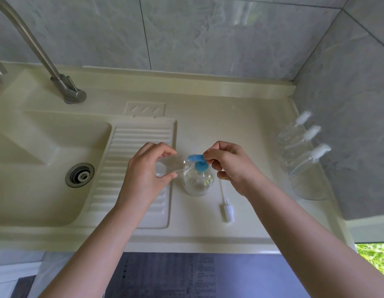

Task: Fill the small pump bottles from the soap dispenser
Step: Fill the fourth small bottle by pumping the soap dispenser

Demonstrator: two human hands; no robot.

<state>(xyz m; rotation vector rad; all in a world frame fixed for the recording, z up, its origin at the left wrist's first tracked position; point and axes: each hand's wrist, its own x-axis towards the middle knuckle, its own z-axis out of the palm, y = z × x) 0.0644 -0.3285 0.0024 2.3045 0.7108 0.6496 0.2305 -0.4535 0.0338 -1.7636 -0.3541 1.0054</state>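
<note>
While left hand (pixel 147 168) grips small bottle (pixel 168 167), mouth under blue pump (pixel 197 161)

Loose pump tube (pixel 225 201) lies on counter (pixel 240 125) right of dispenser (pixel 197 179).

A single head-worn wide-angle camera looks forward and steeply down from the person's standing place at the front edge of the counter (pixel 240 130). It faces the tiled back wall (pixel 208 35), which fills the top of the view, with the side wall closing the right. The sink basin (pixel 47 151) lies to the left, and both forearms reach in from the bottom edge. The counter sits near, and straight lines bow toward the edges.
</note>
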